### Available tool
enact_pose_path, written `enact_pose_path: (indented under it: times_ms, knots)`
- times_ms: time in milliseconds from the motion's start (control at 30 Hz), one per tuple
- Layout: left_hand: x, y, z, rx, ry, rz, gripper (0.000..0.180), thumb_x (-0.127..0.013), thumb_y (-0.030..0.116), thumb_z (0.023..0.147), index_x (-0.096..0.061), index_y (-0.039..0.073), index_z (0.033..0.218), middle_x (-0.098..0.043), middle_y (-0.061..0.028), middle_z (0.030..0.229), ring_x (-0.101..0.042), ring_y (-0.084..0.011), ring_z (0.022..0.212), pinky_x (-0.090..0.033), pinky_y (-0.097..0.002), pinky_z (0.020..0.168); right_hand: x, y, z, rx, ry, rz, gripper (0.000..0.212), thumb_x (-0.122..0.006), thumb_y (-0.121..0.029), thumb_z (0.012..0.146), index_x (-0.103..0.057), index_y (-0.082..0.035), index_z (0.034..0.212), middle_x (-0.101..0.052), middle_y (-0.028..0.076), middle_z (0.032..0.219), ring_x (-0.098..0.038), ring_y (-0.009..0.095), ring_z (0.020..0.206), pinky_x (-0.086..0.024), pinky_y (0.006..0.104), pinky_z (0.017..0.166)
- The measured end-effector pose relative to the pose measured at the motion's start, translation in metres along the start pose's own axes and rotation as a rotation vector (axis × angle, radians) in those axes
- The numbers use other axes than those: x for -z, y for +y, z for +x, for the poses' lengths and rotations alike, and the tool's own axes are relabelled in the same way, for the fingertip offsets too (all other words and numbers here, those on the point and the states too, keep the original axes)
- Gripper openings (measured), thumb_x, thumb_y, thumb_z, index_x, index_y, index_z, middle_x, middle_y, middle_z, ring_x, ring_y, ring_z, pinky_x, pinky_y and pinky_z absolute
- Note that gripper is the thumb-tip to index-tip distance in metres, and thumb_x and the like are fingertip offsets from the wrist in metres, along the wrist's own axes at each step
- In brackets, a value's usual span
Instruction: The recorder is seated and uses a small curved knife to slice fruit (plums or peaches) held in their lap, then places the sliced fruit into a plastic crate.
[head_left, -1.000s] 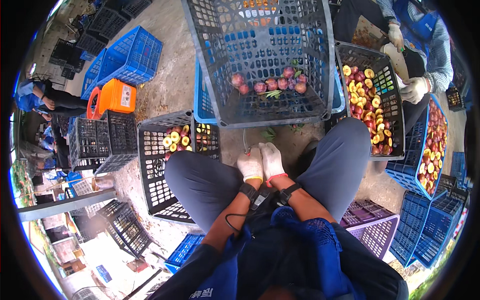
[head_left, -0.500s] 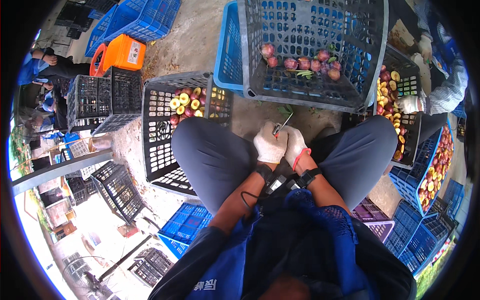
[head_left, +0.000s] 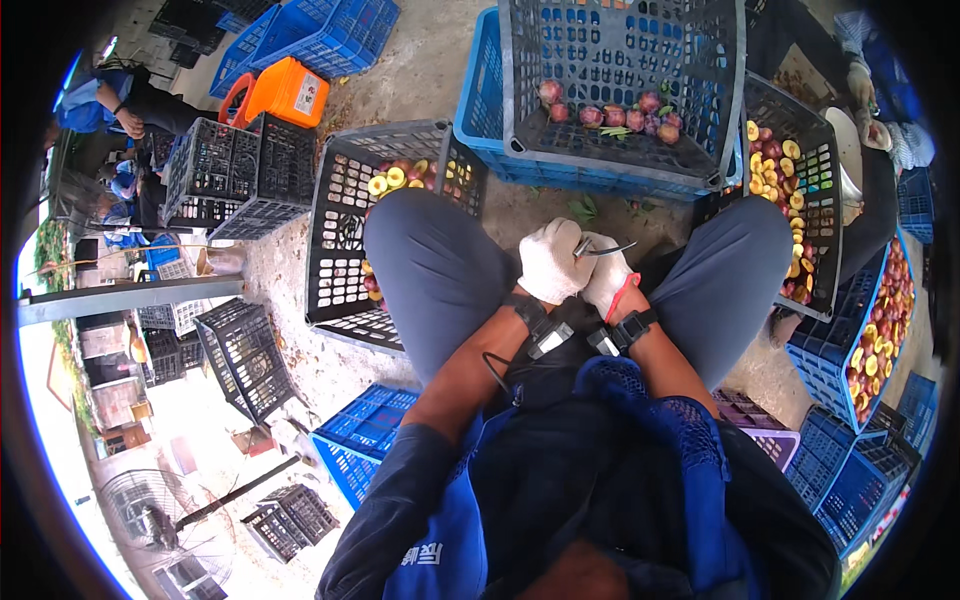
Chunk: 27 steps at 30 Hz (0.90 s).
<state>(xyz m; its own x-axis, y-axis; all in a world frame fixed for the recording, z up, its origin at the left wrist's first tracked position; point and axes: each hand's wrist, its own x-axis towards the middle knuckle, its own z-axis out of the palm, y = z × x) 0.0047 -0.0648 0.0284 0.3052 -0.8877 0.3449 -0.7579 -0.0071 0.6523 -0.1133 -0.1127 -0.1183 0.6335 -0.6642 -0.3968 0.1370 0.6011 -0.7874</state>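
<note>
Between my knees, my two white-gloved hands are held together. My left hand (head_left: pixel 549 262) is closed, and the thin, curved blade of a small knife (head_left: pixel 612 249) comes out from beside its fingers, its tip toward the right. The knife's handle is mostly hidden; it appears to be in my left hand. My right hand (head_left: pixel 607 280) is curled just under the blade, against the left; whatever its fingers hold is hidden. Ahead, a tilted black crate (head_left: pixel 522 148) holds several whole red plums (head_left: pixel 592 117) and leaves, resting on a blue crate (head_left: pixel 477 90).
Halved plums (head_left: pixel 397 178) lie in a black crate (head_left: pixel 322 238) by my left knee. More fill a black crate (head_left: pixel 826 215) on the right and a blue crate (head_left: pixel 822 376) behind it. A co-worker's gloved hand (head_left: pixel 860 85) is at far right. An orange container (head_left: pixel 287 90) stands far left.
The knife blade has swung from pointing away and up to pointing right, nearly level. My hands have shifted slightly. The co-worker's gloved hand has left the right crate's plums. The whole view has turned a little.
</note>
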Motion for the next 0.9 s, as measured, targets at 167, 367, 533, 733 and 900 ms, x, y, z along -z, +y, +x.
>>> enact_pose_path:
  times_ms: [167,367,533,733,900]
  knots:
    - [0.024,0.018,-0.015,0.314,0.148,-0.34,0.012,-0.068,0.016,0.085,-0.066,0.004,0.083,-0.067,-0.0168,0.078,-0.067,-0.0331,0.067,-0.054,-0.0411,0.063,-0.107,-0.129,-0.074,-0.031,0.242,0.177,0.027,-0.055,-0.031,0.106,-0.068,-0.006,0.109,-0.069,0.004,0.101,-0.067,0.017,0.093,-0.053,0.0332,0.084]
    - [0.035,0.04,-0.006,0.612,0.261,-0.713,0.018,-0.06,0.018,0.101,-0.065,0.0,0.1,-0.069,-0.0049,0.085,-0.063,-0.0095,0.067,-0.051,-0.0265,0.056,-0.09,-0.134,-0.084,0.065,0.048,0.276,0.03,-0.06,-0.034,0.105,-0.066,-0.007,0.116,-0.066,0.004,0.107,-0.064,0.013,0.094,-0.052,0.0302,0.083]
    - [0.045,0.042,0.008,0.301,0.289,-0.29,0.016,-0.065,0.016,0.094,-0.065,-0.001,0.093,-0.067,-0.0064,0.079,-0.059,-0.0126,0.069,-0.05,-0.0309,0.064,-0.107,-0.168,-0.112,0.272,-0.144,-0.057,0.041,-0.07,-0.016,0.093,-0.06,-0.004,0.131,-0.06,0.004,0.124,-0.059,0.013,0.108,-0.05,0.0277,0.093]
    - [0.048,0.025,0.005,0.281,0.305,-0.374,0.006,-0.061,0.007,0.091,-0.065,0.003,0.093,-0.061,-0.002,0.072,-0.054,-0.0103,0.059,-0.044,-0.0278,0.053,-0.098,-0.164,-0.099,0.408,0.046,-0.388,0.058,-0.086,-0.003,0.074,-0.062,-0.003,0.127,-0.061,0.005,0.124,-0.059,0.015,0.112,-0.048,0.0305,0.101]
    - [0.087,0.051,-0.006,0.918,0.054,-0.965,0.012,-0.059,0.005,0.092,-0.065,0.005,0.102,-0.06,-0.0038,0.069,-0.052,-0.0105,0.051,-0.04,-0.0244,0.044,-0.1,-0.177,-0.093,0.411,0.055,-0.453,0.057,-0.087,-0.001,0.071,-0.064,-0.005,0.123,-0.062,0.005,0.122,-0.06,0.015,0.11,-0.049,0.0293,0.099]
